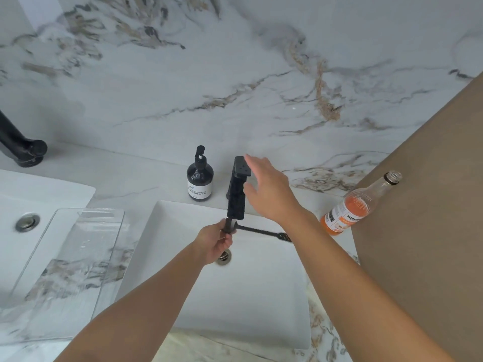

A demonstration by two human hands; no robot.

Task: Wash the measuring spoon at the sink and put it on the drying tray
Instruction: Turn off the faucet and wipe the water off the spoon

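Marble counter: bottle (pixel 350 212) reads "suno…"; left hand (pixel 214 242) grips measuring spoon (pixel 257 232), right hand (pixel 266 193) spread wide.

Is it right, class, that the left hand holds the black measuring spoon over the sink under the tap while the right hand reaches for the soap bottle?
Not quite. The head view shows the right hand reaching for the black tap, not the soap bottle. The rest holds: the left hand holds the measuring spoon over the sink.
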